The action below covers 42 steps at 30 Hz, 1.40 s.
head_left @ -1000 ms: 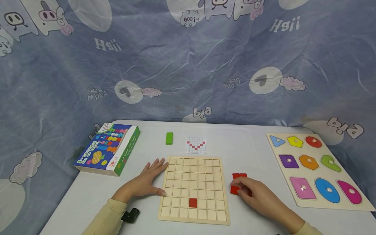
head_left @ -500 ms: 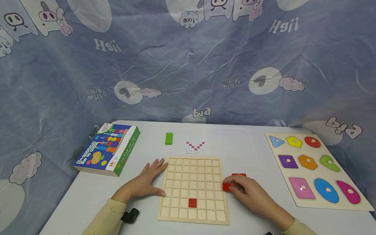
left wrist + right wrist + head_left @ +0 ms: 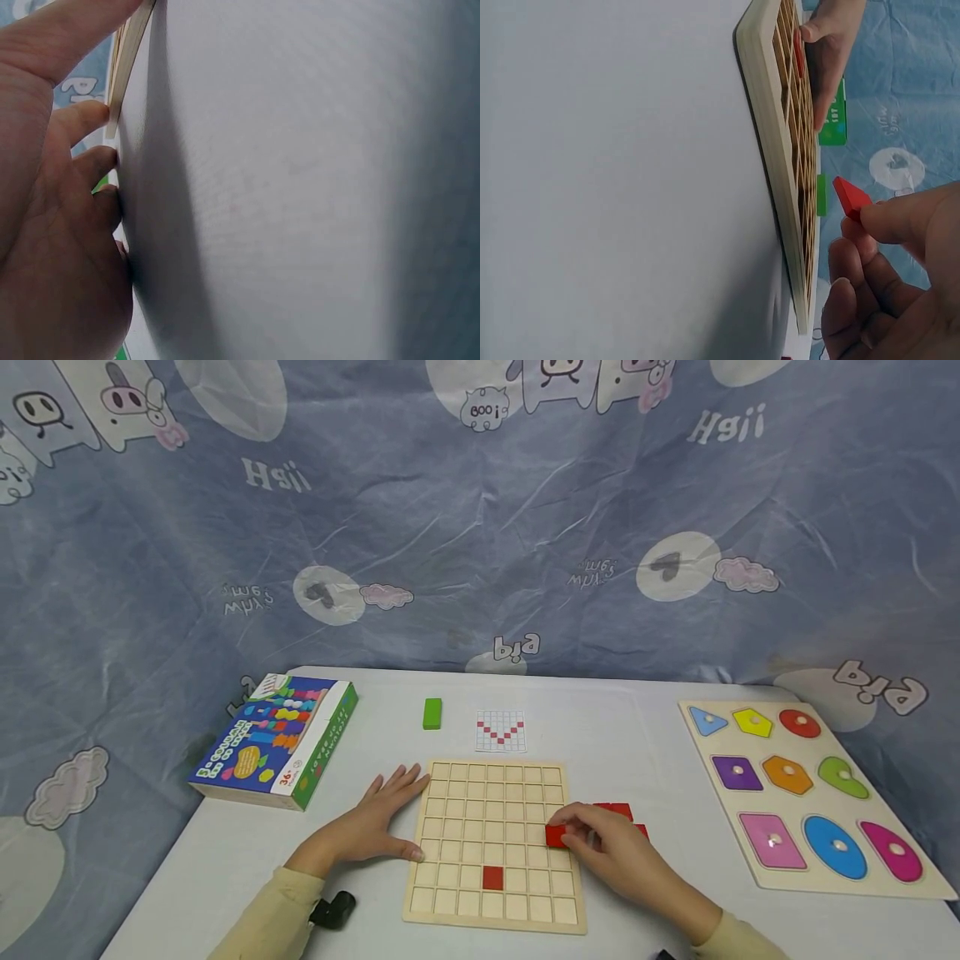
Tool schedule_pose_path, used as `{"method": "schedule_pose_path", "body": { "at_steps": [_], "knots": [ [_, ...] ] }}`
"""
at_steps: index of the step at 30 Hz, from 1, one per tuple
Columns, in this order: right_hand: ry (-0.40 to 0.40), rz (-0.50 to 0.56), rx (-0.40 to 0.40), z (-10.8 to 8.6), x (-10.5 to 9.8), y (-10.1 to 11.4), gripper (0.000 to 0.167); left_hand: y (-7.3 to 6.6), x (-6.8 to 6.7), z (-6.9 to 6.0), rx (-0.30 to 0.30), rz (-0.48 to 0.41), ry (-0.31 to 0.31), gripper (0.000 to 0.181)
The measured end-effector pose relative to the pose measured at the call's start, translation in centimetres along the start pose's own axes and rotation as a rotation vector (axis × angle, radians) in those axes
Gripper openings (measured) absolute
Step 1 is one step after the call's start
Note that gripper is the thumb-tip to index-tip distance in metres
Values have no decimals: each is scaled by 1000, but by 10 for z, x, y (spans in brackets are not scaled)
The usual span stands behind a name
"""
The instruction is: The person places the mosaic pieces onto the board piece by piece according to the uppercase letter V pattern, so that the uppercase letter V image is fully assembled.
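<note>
My right hand (image 3: 621, 852) pinches a red square tile (image 3: 555, 836) between thumb and fingers, above the right side of the wooden grid board (image 3: 457, 810). In the right wrist view the tile (image 3: 850, 198) is tilted and apart from the board (image 3: 769, 150). One red tile (image 3: 492, 878) lies in a cell of the second row from the board's near edge. My left hand (image 3: 367, 827) rests at the board's left edge with fingers spread, its thumb touching the frame. More red tiles (image 3: 618, 811) lie on the table right of the board, partly hidden by my right hand.
A small pattern card (image 3: 501, 732) with a red V lies behind the board, beside a green block (image 3: 432, 713). A boxed bead game (image 3: 277, 743) stands at left; a shape puzzle board (image 3: 817, 810) lies at right. A black object (image 3: 334, 911) sits near my left sleeve.
My right hand has carried a red tile leftward from the pile to over the board's right side. The left hand has stayed put.
</note>
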State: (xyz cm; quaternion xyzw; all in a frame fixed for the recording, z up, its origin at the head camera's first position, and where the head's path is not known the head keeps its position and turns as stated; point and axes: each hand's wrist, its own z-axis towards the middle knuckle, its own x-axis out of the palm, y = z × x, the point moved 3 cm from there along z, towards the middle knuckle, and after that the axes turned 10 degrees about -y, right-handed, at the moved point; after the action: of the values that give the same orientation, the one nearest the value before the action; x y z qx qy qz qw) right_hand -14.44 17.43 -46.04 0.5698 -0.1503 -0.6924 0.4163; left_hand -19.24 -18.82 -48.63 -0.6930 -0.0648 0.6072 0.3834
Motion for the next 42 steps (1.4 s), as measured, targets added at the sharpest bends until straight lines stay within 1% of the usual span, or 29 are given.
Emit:
{"method": "schedule_pose_path", "body": {
  "at_steps": [6, 13, 20, 27, 30, 37, 42],
  "knots": [
    [-7, 37, 2, 3, 10, 6, 26, 2, 1, 1, -6, 11, 3, 115],
    [37, 75, 51, 7, 23, 12, 25, 2, 2, 1, 1, 10, -1, 115],
    [64, 80, 36, 10, 35, 19, 24, 0, 2, 1, 6, 16, 0, 115],
    [105, 104, 46, 14, 45, 30, 22, 1, 2, 1, -3, 20, 2, 114],
    [119, 111, 35, 15, 50, 34, 21, 2, 3, 1, -4, 18, 2, 114],
    [154, 149, -29, 16, 65, 43, 18, 1, 2, 1, -7, 21, 5, 114],
    [155, 137, -45, 19, 70, 49, 18, 2, 3, 1, -10, 24, 6, 114]
  ]
}}
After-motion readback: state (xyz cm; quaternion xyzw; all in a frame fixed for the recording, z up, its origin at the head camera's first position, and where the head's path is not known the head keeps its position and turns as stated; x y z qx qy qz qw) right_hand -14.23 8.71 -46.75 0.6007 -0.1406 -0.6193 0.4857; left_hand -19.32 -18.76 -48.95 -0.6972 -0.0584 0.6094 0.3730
